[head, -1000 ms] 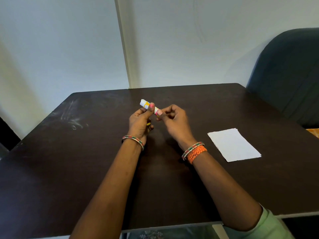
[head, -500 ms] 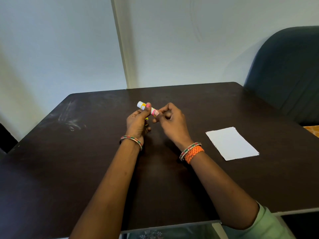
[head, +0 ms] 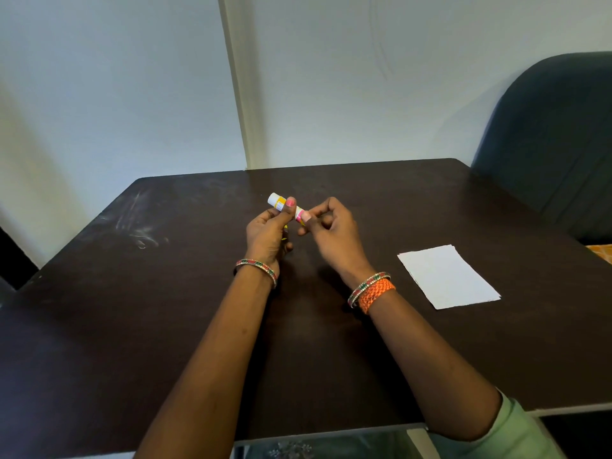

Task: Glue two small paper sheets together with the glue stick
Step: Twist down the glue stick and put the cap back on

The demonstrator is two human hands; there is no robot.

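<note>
Head view: both hands meet over the middle of the dark table [head: 165, 326], working the glue stick [head: 280, 203] between them. The left hand [head: 266, 231] has its fingers and thumb curled round the barrel, holding it level and raised off the tabletop, white end pointing away to the left. The right hand [head: 331, 230] pinches the nearer, pinkish end between thumb and fingertips. That arrangement suits one hand steadying the tube while the other twists or pulls at the end; whether that end is the cap or the twist base is hard to tell, since the fingers cover most of it. A small yellow piece shows under the left palm, possibly a cap, though too little is visible to be sure.

The white paper [head: 448, 276] lies flat on the table, well to the right of the right wrist and untouched; it looks like a small stack with edges nearly aligned, so the two sheets probably lie one on the other. No glue has been applied yet, by the look of it.

A dark upholstered chair [head: 556, 144] stands at the far right corner, and pale scuff marks [head: 139, 226] streak the tabletop at left. Nothing lies between the hands and the paper.
</note>
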